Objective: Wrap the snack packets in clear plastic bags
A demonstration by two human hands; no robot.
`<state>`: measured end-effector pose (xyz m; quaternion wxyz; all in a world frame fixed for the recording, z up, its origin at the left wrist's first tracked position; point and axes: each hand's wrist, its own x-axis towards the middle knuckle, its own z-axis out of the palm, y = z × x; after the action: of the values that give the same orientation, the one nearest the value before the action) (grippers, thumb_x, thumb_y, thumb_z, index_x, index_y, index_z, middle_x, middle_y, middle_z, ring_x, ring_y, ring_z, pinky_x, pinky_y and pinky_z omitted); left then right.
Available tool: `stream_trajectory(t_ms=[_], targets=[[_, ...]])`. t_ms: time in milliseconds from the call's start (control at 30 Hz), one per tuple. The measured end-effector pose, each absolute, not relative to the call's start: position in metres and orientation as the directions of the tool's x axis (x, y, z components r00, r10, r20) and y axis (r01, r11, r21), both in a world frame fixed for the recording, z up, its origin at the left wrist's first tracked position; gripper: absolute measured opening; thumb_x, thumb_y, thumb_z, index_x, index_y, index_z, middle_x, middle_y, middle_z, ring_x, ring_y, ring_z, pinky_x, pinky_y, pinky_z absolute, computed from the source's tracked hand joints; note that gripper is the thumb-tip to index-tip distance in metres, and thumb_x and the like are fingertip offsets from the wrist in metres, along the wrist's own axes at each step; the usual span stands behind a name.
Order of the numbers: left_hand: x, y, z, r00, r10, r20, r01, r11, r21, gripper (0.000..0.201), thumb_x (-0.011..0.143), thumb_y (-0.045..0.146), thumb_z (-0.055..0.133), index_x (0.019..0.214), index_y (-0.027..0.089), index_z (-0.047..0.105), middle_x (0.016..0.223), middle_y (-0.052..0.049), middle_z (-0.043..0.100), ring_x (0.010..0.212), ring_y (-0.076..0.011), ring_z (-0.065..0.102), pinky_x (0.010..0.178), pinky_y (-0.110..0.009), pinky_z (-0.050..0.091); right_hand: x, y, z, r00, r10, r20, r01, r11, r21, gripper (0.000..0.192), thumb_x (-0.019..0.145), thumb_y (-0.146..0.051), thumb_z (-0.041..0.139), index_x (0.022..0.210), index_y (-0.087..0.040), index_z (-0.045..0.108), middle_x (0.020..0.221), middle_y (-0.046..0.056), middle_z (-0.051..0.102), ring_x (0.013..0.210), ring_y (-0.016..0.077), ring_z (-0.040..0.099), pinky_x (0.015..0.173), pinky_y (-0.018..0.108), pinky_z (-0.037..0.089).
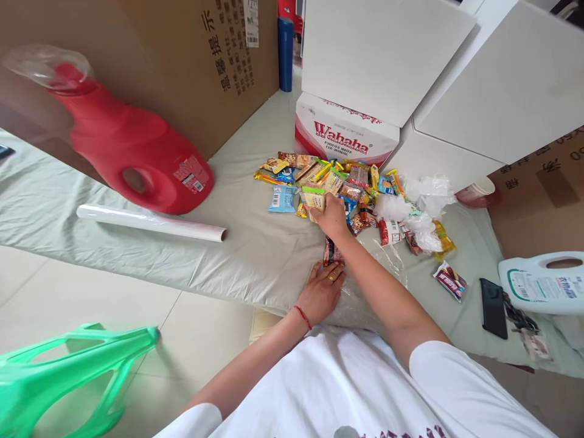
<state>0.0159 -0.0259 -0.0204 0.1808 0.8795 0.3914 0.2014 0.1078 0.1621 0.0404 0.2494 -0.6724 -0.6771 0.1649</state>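
Observation:
My right hand [332,218] reaches into a heap of small wrapped snacks, its thumb and fingers closed on a beige and green snack packet [313,197]. Nearer to me, my left hand [320,293] lies on the cloth, fingers fairly flat, fingertips on the near end of a dark brown-red snack packet [332,250]. A light blue packet [281,199] lies left of the right hand. Yellow, blue and brown packets surround it. On the right side of the heap are a red and white packet [389,232] and crumpled clear plastic [426,194].
Behind the heap stands a Wahaba carton [347,131] under white boxes [383,55]. To the left are a red jug [137,152] and a film roll [150,223]. A phone [493,308] and a white bottle [542,283] lie right. A green stool [77,371] stands on the floor.

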Motion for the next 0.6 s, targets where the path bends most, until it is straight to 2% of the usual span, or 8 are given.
stream_trajectory(t_ms=[100,167,300,367,467,533,600], targets=[[0.016,-0.026,-0.019,0.617,0.757,0.216,0.617,-0.635,0.465,0.042,0.100,0.023,0.048,0.141,0.020,0.058,0.157,-0.010,0.051,0.147,-0.0256,0.044,0.126,-0.054,0.023,0.120,0.162,0.039,0.000,0.996,0.088,0.733,0.060,-0.677,0.042,0.083,-0.037,0.071,0.117,-0.017,0.057,0.106,0.011,0.070,0.100,0.0291,0.063,0.088,0.041,0.054],[0.016,-0.026,-0.019,0.614,0.758,0.220,0.620,-0.635,0.460,0.042,0.100,0.023,0.048,0.140,0.021,0.058,0.157,-0.010,0.052,0.147,-0.0253,0.044,0.126,-0.054,0.023,0.130,0.163,0.039,-0.045,0.995,0.090,0.711,0.095,-0.697,0.043,0.086,-0.033,0.067,0.124,-0.018,0.054,0.111,0.010,0.071,0.097,0.0262,0.065,0.087,0.039,0.054],[0.017,-0.025,-0.020,0.610,0.759,0.229,0.623,-0.638,0.453,0.041,0.100,0.023,0.048,0.140,0.021,0.059,0.155,-0.010,0.053,0.146,-0.0254,0.045,0.126,-0.055,0.024,0.138,0.164,0.043,-0.136,0.989,0.055,0.848,0.145,-0.509,0.034,0.090,-0.031,0.063,0.120,-0.016,0.060,0.112,0.012,0.070,0.105,0.0300,0.062,0.096,0.044,0.050],[0.017,-0.025,-0.019,0.613,0.757,0.228,0.621,-0.640,0.453,0.041,0.100,0.023,0.048,0.140,0.021,0.059,0.155,-0.010,0.054,0.145,-0.0257,0.046,0.125,-0.055,0.025,0.134,0.162,0.045,-0.165,0.985,0.054,0.879,0.172,-0.444,0.038,0.088,-0.032,0.067,0.121,-0.014,0.062,0.120,0.016,0.066,0.114,0.0339,0.056,0.102,0.048,0.046],[0.017,-0.025,-0.019,0.614,0.755,0.230,0.616,-0.641,0.458,0.041,0.100,0.023,0.048,0.140,0.020,0.059,0.155,-0.010,0.054,0.145,-0.0261,0.046,0.125,-0.056,0.025,0.119,0.151,0.046,-0.217,0.976,0.032,0.925,0.216,-0.312,0.052,0.092,-0.037,0.065,0.136,-0.011,0.056,0.131,0.020,0.059,0.123,0.0370,0.048,0.105,0.050,0.042],[0.017,-0.025,-0.019,0.613,0.755,0.232,0.614,-0.640,0.462,0.042,0.100,0.022,0.049,0.141,0.020,0.059,0.153,-0.011,0.055,0.145,-0.0265,0.045,0.125,-0.056,0.025,0.106,0.141,0.045,-0.222,0.975,0.020,0.950,0.221,-0.221,0.056,0.096,-0.037,0.060,0.143,-0.009,0.051,0.132,0.022,0.059,0.124,0.0378,0.047,0.104,0.051,0.042],[0.017,-0.025,-0.018,0.611,0.758,0.227,0.616,-0.636,0.465,0.041,0.099,0.022,0.050,0.138,0.020,0.061,0.148,-0.012,0.060,0.144,-0.0272,0.047,0.126,-0.056,0.024,0.095,0.130,0.041,-0.210,0.976,0.054,0.958,0.216,-0.188,0.059,0.097,-0.033,0.059,0.148,-0.007,0.046,0.131,0.023,0.058,0.122,0.0380,0.047,0.104,0.052,0.042]])
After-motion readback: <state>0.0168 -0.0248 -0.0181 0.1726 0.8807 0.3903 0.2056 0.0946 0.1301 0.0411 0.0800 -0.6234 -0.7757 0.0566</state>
